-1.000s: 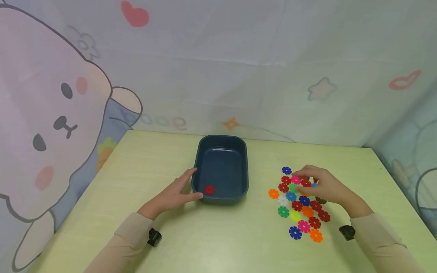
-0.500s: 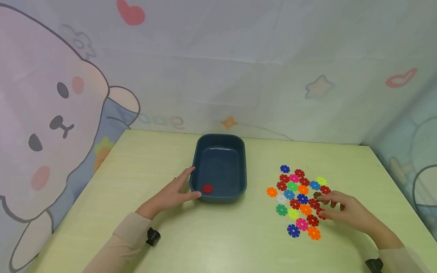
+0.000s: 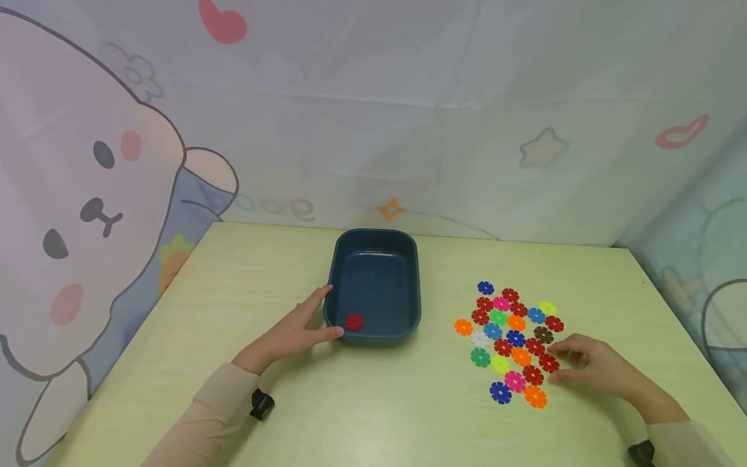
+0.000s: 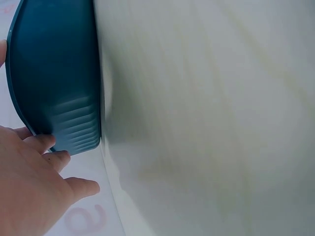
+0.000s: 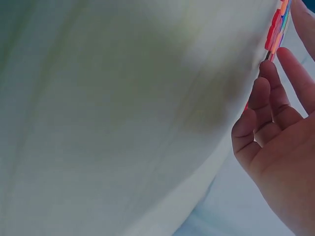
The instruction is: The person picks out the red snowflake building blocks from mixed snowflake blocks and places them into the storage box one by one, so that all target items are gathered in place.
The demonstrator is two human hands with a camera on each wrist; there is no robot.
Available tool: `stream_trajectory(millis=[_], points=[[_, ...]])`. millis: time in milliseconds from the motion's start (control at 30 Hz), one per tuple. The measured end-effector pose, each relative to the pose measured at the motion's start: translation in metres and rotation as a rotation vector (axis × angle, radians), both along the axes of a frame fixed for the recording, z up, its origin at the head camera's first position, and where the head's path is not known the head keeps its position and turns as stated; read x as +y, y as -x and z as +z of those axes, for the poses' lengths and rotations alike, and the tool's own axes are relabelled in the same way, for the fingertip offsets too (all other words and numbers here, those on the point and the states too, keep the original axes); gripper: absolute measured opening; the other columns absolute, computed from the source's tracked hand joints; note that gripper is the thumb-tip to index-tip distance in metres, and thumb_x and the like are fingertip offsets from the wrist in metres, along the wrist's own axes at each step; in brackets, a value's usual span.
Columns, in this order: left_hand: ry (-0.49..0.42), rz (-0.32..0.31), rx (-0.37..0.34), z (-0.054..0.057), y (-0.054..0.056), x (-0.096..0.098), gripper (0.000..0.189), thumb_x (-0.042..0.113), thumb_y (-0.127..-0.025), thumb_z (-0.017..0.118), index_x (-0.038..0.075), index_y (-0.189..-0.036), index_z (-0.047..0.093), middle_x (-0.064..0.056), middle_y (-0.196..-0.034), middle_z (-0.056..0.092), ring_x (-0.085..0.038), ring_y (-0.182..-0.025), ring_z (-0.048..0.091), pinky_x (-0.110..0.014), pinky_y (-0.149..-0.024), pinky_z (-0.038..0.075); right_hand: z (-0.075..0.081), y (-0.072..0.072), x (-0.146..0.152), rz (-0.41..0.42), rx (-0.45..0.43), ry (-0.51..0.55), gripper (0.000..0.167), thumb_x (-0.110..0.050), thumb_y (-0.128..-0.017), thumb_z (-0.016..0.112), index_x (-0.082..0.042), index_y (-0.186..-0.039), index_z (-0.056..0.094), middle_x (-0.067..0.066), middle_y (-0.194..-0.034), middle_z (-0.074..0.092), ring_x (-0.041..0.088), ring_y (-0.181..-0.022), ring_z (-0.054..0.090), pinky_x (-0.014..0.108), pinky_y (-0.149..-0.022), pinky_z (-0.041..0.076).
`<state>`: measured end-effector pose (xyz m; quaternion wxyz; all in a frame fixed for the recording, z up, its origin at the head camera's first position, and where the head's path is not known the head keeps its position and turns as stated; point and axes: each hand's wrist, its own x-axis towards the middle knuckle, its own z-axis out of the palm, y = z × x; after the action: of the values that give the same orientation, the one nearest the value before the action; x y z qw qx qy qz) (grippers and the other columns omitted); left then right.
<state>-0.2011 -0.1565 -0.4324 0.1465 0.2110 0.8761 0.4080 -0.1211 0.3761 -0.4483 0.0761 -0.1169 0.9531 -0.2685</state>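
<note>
A dark blue rectangular plastic tub (image 3: pixel 373 279) stands mid-table with one red notched snowflake disc (image 3: pixel 354 322) in its near left corner. My left hand (image 3: pixel 292 332) rests against the tub's left side, its fingers at the rim and thumb by the near corner. In the left wrist view the fingertips touch the tub wall (image 4: pixel 59 73). My right hand (image 3: pixel 595 363) is low at the right edge of a flat spread of coloured snowflake discs. Its thumb and forefinger are spread apart, at either side of a red disc (image 3: pixel 548 362).
The spread holds several red discs, plus blue, orange (image 3: pixel 535 396), pink (image 3: pixel 515 381), green (image 3: pixel 480 357), yellow, white and brown (image 3: pixel 543 335) ones. They lie on a pale yellow-green table (image 3: pixel 408 415). A printed cloth backdrop (image 3: pixel 373 117) hangs behind the table.
My right hand has moved from the top of the disc spread down and right to its right edge, uncovering the upper discs. The left hand stays at the tub. The view has shifted slightly.
</note>
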Motion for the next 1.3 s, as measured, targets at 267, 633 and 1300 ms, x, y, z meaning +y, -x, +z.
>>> stream_trajectory(millis=[267, 633, 1300], points=[[-0.017, 0.003, -0.021, 0.001, -0.001, 0.001, 0.094, 0.049, -0.088, 0.067, 0.021, -0.156, 0.01, -0.006, -0.162, 0.01, -0.031, -0.148, 0.009, -0.06, -0.114, 0.014, -0.004, 0.004, 0.001, -0.009, -0.034, -0.023, 0.044, -0.033, -0.077, 0.081, -0.005, -0.109, 0.069, -0.001, -0.096, 0.06, 0.008, -0.081, 0.046, 0.022, -0.068, 0.045], [-0.009, 0.006, -0.011, 0.0, 0.0, 0.002, 0.091, 0.045, -0.089, 0.066, 0.018, -0.156, 0.011, -0.007, -0.162, 0.01, -0.031, -0.148, 0.01, -0.061, -0.114, 0.009, -0.001, 0.007, -0.002, 0.003, -0.078, -0.017, 0.036, -0.028, -0.08, 0.079, -0.004, -0.104, 0.067, 0.001, -0.098, 0.062, 0.012, -0.086, 0.053, 0.021, -0.074, 0.05], [0.004, 0.006, -0.031, 0.002, 0.0, 0.001, 0.092, 0.046, -0.09, 0.065, 0.02, -0.157, 0.009, -0.007, -0.162, 0.009, -0.032, -0.147, 0.01, -0.061, -0.114, 0.011, 0.002, 0.011, -0.005, 0.007, -0.183, 0.047, 0.034, -0.021, -0.082, 0.077, -0.001, -0.103, 0.06, 0.005, -0.097, 0.057, 0.02, -0.091, 0.05, 0.02, -0.075, 0.047]])
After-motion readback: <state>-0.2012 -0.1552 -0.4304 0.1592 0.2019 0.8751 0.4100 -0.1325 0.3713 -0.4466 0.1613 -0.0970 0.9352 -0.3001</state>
